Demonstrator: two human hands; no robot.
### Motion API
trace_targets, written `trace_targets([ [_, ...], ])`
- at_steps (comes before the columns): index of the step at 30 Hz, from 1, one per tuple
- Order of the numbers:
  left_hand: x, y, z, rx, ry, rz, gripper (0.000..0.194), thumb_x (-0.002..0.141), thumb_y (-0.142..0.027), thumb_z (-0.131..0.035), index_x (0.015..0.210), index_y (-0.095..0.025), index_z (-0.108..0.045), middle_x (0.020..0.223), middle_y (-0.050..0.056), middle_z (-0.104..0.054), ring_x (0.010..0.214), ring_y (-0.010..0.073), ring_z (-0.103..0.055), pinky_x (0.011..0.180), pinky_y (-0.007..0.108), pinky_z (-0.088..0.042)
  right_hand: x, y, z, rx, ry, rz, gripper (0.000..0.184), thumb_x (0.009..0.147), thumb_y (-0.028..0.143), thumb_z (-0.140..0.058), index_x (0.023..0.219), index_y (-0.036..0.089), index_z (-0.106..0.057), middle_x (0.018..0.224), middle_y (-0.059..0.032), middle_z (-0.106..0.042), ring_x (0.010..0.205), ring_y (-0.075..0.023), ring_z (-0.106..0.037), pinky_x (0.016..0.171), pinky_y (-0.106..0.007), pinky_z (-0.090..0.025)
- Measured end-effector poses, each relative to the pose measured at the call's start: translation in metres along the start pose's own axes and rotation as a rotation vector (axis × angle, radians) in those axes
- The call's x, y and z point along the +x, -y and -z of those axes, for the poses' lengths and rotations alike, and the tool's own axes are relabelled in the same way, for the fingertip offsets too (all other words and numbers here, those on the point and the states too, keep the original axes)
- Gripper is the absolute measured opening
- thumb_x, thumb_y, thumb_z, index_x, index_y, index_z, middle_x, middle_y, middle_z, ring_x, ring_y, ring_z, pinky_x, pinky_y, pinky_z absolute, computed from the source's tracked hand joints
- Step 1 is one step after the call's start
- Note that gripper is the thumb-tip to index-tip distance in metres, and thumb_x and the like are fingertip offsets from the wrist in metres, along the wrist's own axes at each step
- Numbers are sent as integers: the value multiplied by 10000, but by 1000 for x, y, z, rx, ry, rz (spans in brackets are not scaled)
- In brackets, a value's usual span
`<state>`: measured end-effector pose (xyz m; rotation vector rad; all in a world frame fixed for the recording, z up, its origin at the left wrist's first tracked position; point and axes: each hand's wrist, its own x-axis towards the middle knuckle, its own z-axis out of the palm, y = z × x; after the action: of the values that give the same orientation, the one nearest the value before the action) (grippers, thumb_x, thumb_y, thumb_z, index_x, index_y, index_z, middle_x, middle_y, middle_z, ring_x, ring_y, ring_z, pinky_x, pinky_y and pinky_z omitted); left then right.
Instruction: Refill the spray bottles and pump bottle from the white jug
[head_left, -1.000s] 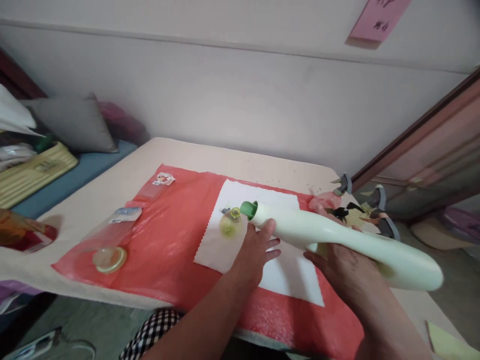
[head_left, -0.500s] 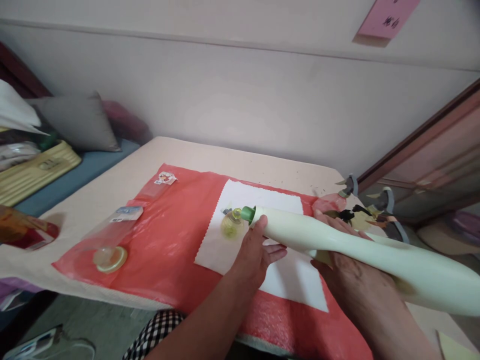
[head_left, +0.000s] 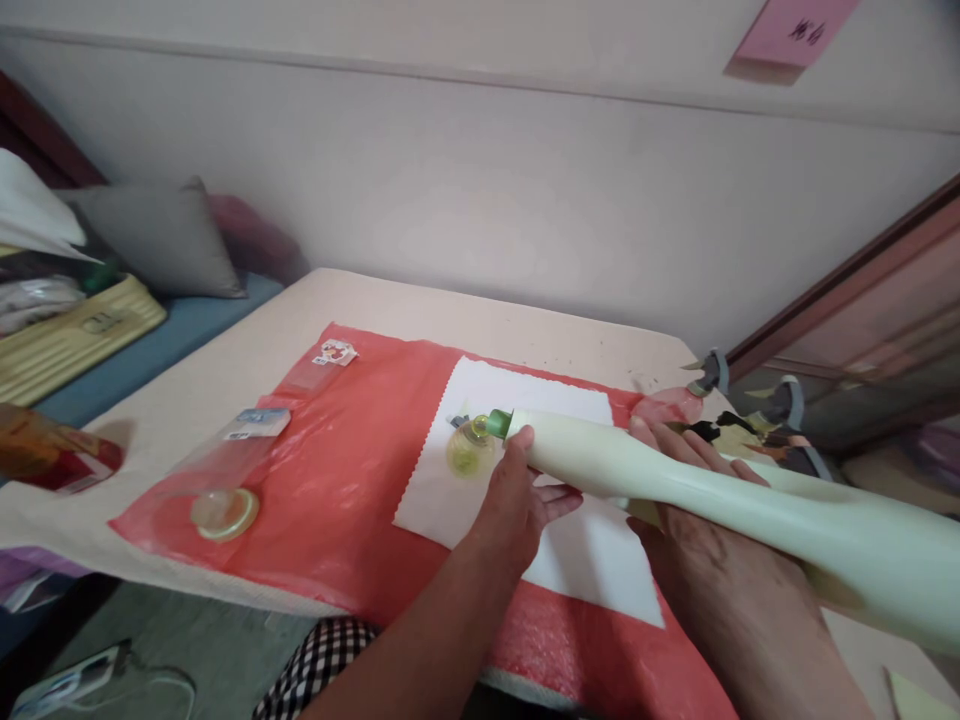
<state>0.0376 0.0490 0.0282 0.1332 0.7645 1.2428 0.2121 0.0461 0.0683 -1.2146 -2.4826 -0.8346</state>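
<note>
A long pale green, smooth tube-like piece (head_left: 720,495), narrow in its middle and wider to the right, lies across both my hands above the table. A darker green plug (head_left: 498,423) sticks out of its left end. My left hand (head_left: 521,495) grips near that end, thumb on the near side, fingers underneath. Farther right, my right hand (head_left: 697,540) supports it from below, its fingers showing along the far side. Just left of the plug is a round, see-through yellow-green thing (head_left: 466,457) with a small ring on top, over a white zigzag-edged cloth (head_left: 427,500). Its kind is unclear.
A red plastic sheet (head_left: 337,480) covers much of the table (head_left: 405,295). On it are a clear package (head_left: 251,445), a round pale lid-like piece (head_left: 225,515) and a small packet (head_left: 326,362). Several grey hook-shaped pieces (head_left: 787,402) stand at right. A red-orange container (head_left: 56,450) is left.
The view has shifted slightly, so the scene sits a little to the right. Both hands keep their hold on the pale green piece, which has barely moved against the cloth.
</note>
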Motion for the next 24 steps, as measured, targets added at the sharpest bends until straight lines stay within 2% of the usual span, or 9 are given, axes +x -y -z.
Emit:
trace_targets([
  [9, 1, 2, 1, -1, 27, 8, 630, 894, -600, -516, 1389, -211, -502, 1429, 149, -562, 1059, 339, -704, 1011, 488, -521, 0, 3, 4, 30, -4, -39, 713, 969, 205, -439, 1616, 165, -142, 1534, -183, -473, 1398, -373, -458, 1105, -577, -396],
  [15, 3, 2, 2, 2, 41, 4, 672, 884, -625, -522, 1413, -212, -482, 1406, 161, -575, 1095, 361, -690, 1020, 517, -508, 1, 5, 6, 43, 6, -40, 703, 979, 190, -408, 1620, 166, -120, 1529, -197, -473, 1396, -415, -448, 1078, -607, -411],
  [20, 4, 3, 3, -18, 49, -1, 657, 882, -615, -537, 1405, -219, -504, 1427, 157, -564, 1155, 368, -664, 1035, 524, -497, 3, 9, 4, 57, -46, -79, 713, 982, 161, -368, 1626, 224, -70, 1530, -167, -483, 1395, -408, -455, 1071, -605, -413],
  [24, 5, 3, 4, -25, 66, 4, 665, 874, -628, -542, 1394, -213, -514, 1421, 145, -578, 1117, 352, -681, 1039, 510, -498, 4, 10, 4, 62, -53, -82, 710, 975, 167, -383, 1625, 213, -102, 1529, -171, -482, 1381, -417, -465, 1069, -598, -405],
])
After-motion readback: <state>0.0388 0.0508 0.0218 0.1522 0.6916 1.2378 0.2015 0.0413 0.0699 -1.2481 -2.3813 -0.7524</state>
